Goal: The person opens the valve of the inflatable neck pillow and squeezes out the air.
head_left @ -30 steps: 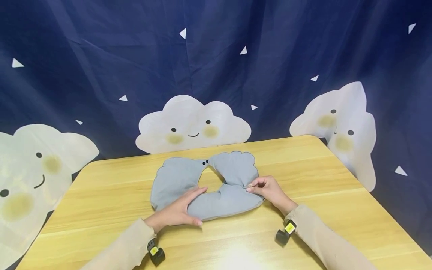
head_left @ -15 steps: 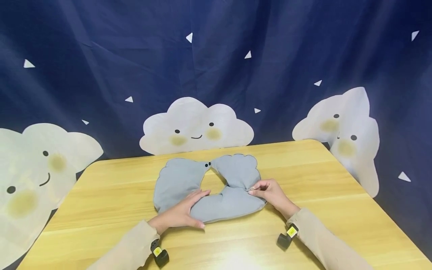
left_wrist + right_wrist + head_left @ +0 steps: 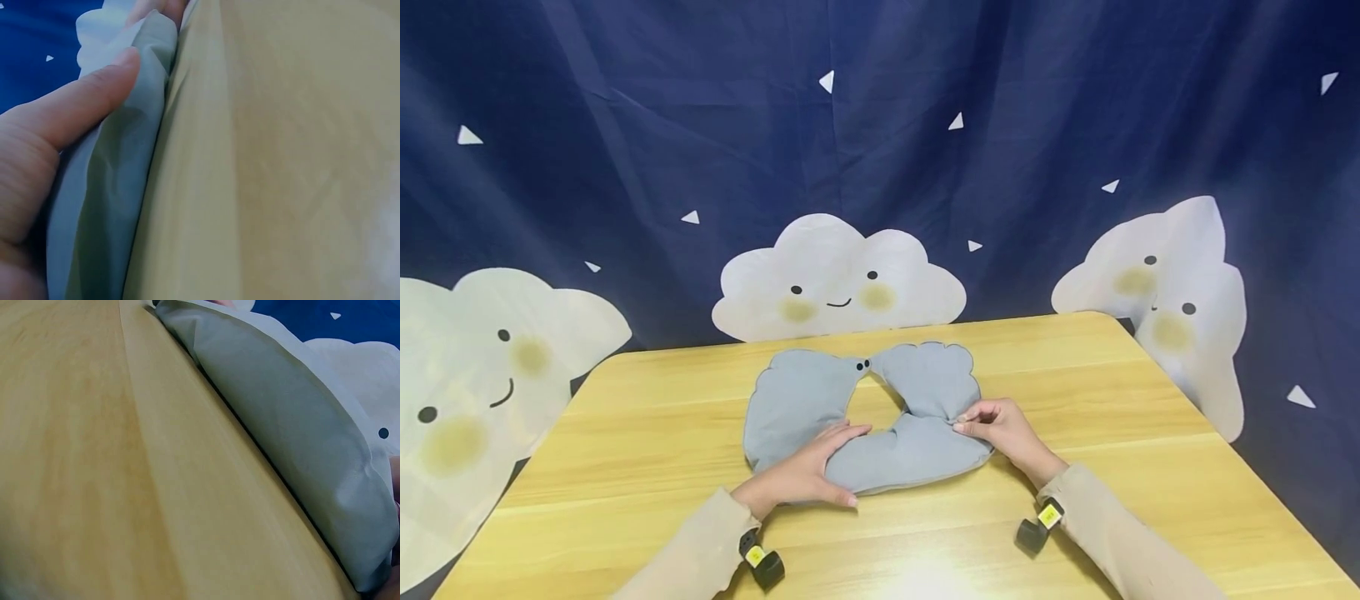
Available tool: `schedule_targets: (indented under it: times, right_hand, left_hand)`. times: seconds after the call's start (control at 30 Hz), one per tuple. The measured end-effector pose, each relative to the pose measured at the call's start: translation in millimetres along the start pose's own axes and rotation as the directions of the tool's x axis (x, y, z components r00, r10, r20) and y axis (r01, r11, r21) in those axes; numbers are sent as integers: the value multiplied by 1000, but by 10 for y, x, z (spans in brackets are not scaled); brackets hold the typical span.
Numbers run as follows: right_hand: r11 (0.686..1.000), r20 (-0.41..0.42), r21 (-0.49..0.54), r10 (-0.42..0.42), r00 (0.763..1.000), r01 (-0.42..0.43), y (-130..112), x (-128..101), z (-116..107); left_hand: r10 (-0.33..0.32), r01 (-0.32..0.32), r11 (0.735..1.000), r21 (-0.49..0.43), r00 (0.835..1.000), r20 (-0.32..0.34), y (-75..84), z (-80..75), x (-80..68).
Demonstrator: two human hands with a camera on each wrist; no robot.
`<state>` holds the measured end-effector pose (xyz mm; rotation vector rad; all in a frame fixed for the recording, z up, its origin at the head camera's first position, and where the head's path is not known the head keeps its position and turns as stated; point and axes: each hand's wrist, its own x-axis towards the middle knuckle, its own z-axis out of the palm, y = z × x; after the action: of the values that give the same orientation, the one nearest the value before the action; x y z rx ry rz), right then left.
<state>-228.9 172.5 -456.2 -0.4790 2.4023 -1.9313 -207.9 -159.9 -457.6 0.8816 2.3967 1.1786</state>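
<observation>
A grey neck pillow (image 3: 917, 450) with scalloped ends lies on the table, its ends meeting at two dark snaps (image 3: 862, 365) on the far side. My left hand (image 3: 805, 475) rests on its near left part, fingers straight across the top and thumb along the near edge. In the left wrist view the thumb (image 3: 94, 94) presses on the grey fabric. My right hand (image 3: 1003, 429) pinches the fabric or a small part of it near the right side, between thumb and index finger. Creases run from that pinch. The right wrist view shows the pillow's near side (image 3: 294, 425); the fingertips are hidden there.
The pillow lies on a light wooden table (image 3: 662, 417) with rounded far corners. Behind it hangs a dark blue curtain (image 3: 887, 150) printed with white clouds and small triangles. Each wrist wears a small black camera (image 3: 1036, 529).
The whole view shifts slightly as the head moves. Both hands keep their places on the pillow, which looks the same.
</observation>
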Motion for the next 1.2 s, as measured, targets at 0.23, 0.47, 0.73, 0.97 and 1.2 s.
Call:
schedule_targets:
  times: [0.23, 0.47, 0.73, 0.97, 1.2]
  right_hand:
    - [1000, -11, 10, 6, 1000, -6, 151, 38, -5]
    - [1000, -12, 23, 12, 1000, -12, 132, 30, -11]
    - [1000, -12, 9, 6, 1000, -5, 138, 31, -20]
    - [1000, -6, 8, -14, 1000, 14, 151, 30, -34]
    - [1000, -1, 22, -21, 1000, 21, 135, 23, -14]
  left_hand:
    - [-10, 10, 1000, 6, 1000, -3, -23, 14, 0]
    - [15, -13, 998, 58, 999, -29, 14, 37, 16]
    - [29, -26, 998, 60, 998, -49, 14, 67, 27]
    - [67, -60, 995, 83, 995, -78, 16, 92, 46]
    - [61, -47, 991, 125, 992, -111, -4, 128, 51]
